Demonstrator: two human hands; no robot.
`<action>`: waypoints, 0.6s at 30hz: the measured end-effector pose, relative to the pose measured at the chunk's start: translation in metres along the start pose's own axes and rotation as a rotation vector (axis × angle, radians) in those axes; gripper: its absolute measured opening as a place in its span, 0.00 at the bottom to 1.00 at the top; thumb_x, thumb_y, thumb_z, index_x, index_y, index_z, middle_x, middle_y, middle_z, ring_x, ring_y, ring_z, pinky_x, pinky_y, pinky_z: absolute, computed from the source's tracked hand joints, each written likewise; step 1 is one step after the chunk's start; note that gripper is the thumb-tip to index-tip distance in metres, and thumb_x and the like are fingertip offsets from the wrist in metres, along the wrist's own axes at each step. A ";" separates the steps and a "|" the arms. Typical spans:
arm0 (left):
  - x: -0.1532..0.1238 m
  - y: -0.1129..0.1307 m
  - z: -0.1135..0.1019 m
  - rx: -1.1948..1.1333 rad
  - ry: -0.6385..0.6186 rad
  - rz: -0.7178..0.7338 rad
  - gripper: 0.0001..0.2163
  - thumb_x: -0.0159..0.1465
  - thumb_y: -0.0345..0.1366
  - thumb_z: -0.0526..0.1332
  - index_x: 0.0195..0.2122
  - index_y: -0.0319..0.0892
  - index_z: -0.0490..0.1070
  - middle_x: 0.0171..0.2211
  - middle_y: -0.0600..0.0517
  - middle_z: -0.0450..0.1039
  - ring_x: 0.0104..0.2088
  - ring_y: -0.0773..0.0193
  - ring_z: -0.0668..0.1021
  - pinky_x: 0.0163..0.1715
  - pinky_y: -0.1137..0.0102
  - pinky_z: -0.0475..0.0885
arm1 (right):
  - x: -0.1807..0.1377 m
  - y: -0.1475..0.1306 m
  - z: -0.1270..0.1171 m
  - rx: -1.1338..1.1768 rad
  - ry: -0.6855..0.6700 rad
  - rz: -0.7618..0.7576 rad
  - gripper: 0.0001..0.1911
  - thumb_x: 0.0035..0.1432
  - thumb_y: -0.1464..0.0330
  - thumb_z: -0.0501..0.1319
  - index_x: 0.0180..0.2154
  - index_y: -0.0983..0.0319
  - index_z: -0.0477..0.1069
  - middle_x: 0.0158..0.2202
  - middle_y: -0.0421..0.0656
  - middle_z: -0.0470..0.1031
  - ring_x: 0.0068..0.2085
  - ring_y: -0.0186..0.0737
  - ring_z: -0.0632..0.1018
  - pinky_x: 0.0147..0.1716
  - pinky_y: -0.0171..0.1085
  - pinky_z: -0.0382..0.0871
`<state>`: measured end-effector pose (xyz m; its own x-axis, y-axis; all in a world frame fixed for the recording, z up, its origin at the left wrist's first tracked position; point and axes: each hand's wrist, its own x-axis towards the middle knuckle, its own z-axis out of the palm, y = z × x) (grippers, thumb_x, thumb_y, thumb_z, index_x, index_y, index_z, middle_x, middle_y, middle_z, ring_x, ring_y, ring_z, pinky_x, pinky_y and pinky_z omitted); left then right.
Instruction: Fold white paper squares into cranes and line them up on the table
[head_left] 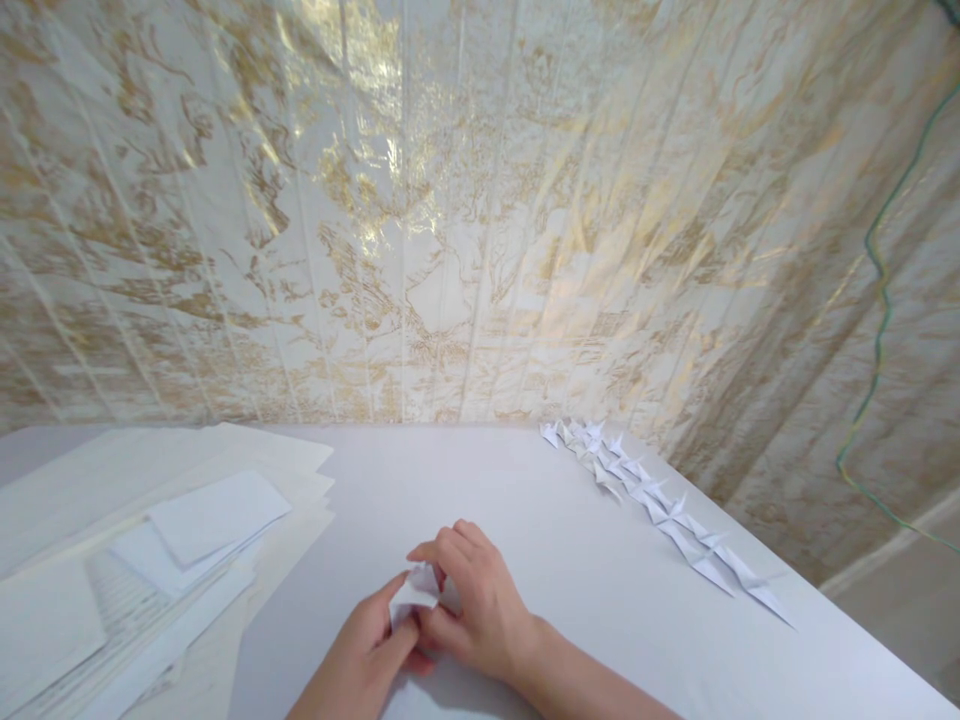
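Note:
A small piece of folded white paper (414,592) is held between my two hands, just above the near part of the white table. My left hand (375,640) grips it from the left, with the thumb and fingers closed on its lower edge. From the right, my right hand (472,590) has its fingers curled and pressed against the paper's upper right side. Some of the fingertips and part of the paper are hidden behind the right hand.
Several folded white paper cranes (675,515) stand in rows along the right edge of the white table (435,475). Stacked loose paper sheets (217,515), some printed, cover the left side. A gold-patterned curtain (435,250) hangs behind; a green cord (881,300) dangles at the right.

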<state>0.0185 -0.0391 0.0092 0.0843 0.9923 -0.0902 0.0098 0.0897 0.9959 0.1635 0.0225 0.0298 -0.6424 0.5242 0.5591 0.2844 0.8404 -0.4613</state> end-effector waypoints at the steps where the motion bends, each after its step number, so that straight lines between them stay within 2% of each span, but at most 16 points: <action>1: 0.000 0.000 0.000 0.031 -0.009 -0.002 0.13 0.61 0.43 0.60 0.41 0.39 0.72 0.29 0.53 0.78 0.28 0.61 0.78 0.30 0.68 0.73 | -0.001 0.000 0.000 -0.034 -0.012 -0.025 0.16 0.47 0.73 0.55 0.40 0.60 0.70 0.29 0.41 0.69 0.33 0.41 0.67 0.35 0.40 0.59; 3: -0.001 -0.001 0.002 0.054 -0.010 -0.010 0.11 0.61 0.41 0.58 0.38 0.39 0.72 0.24 0.55 0.76 0.26 0.61 0.77 0.28 0.69 0.73 | -0.002 -0.001 0.000 -0.096 -0.020 -0.062 0.16 0.46 0.74 0.57 0.39 0.59 0.72 0.30 0.41 0.68 0.34 0.42 0.67 0.36 0.40 0.58; 7: -0.002 -0.004 0.005 0.033 -0.033 -0.022 0.11 0.62 0.43 0.56 0.33 0.41 0.70 0.22 0.53 0.77 0.24 0.61 0.78 0.25 0.69 0.71 | -0.004 -0.003 0.000 -0.165 0.012 -0.087 0.17 0.47 0.75 0.59 0.41 0.57 0.74 0.40 0.45 0.70 0.40 0.44 0.68 0.41 0.42 0.59; 10: -0.003 -0.006 0.006 0.056 -0.047 -0.007 0.12 0.63 0.44 0.56 0.29 0.41 0.69 0.21 0.52 0.77 0.23 0.63 0.77 0.25 0.70 0.70 | -0.004 -0.001 0.001 -0.137 -0.023 -0.101 0.14 0.52 0.75 0.56 0.39 0.58 0.74 0.31 0.42 0.70 0.33 0.40 0.69 0.37 0.39 0.60; 13: -0.002 -0.008 0.006 -0.014 -0.085 -0.010 0.14 0.63 0.47 0.58 0.31 0.40 0.70 0.23 0.53 0.77 0.22 0.64 0.77 0.23 0.71 0.69 | -0.004 0.002 0.002 0.040 -0.014 -0.028 0.14 0.55 0.76 0.53 0.37 0.59 0.74 0.24 0.39 0.67 0.27 0.37 0.68 0.32 0.36 0.61; 18: 0.001 -0.004 0.004 -0.158 -0.142 -0.017 0.22 0.59 0.56 0.61 0.41 0.39 0.71 0.25 0.53 0.77 0.22 0.66 0.77 0.20 0.73 0.67 | 0.000 0.004 0.001 0.372 0.039 0.152 0.13 0.52 0.76 0.53 0.28 0.60 0.75 0.23 0.38 0.68 0.26 0.34 0.69 0.27 0.32 0.61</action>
<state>0.0224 -0.0390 0.0050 0.2256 0.9695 -0.0955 -0.1430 0.1299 0.9812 0.1642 0.0258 0.0274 -0.5834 0.6495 0.4876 0.0928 0.6498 -0.7544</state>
